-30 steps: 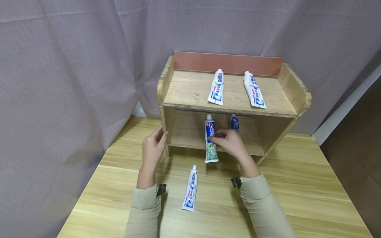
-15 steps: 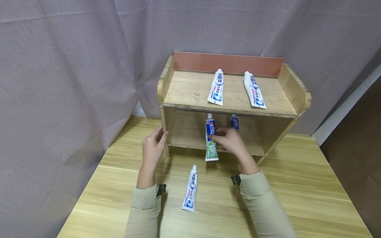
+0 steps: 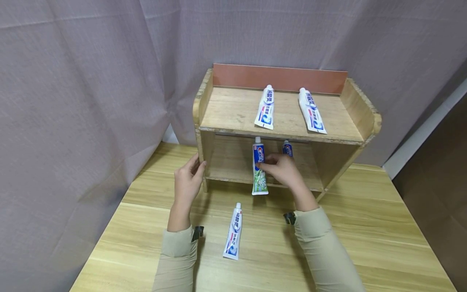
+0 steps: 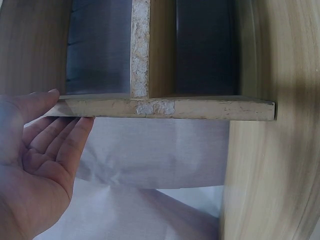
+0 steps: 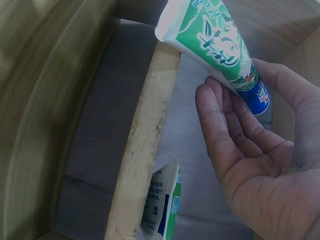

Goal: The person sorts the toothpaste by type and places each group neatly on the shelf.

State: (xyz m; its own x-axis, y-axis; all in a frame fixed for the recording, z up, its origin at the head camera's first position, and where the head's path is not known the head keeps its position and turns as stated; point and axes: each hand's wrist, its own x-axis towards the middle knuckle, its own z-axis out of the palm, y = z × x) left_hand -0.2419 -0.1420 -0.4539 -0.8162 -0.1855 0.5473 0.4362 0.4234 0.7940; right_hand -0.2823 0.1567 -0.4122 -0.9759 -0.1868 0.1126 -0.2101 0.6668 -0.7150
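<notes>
My right hand pinches a blue and green toothpaste tube between thumb and fingers. The tube is cap up at the front of the lower level of a small wooden shelf. In the right wrist view its green tail lies above the board's edge. My left hand grips the front edge of the left side panel, thumb on one face, fingers on the other. Behind my right hand, a second blue-capped tube lies on the lower level, partly hidden.
Two white toothpaste tubes lie on the top level, before a reddish back board. Another white tube rests on the wooden table, between my forearms. A grey curtain hangs behind.
My right hand has moved the blue and green tube slightly up and inward over the lower level. The left hand has stayed on the side panel.
</notes>
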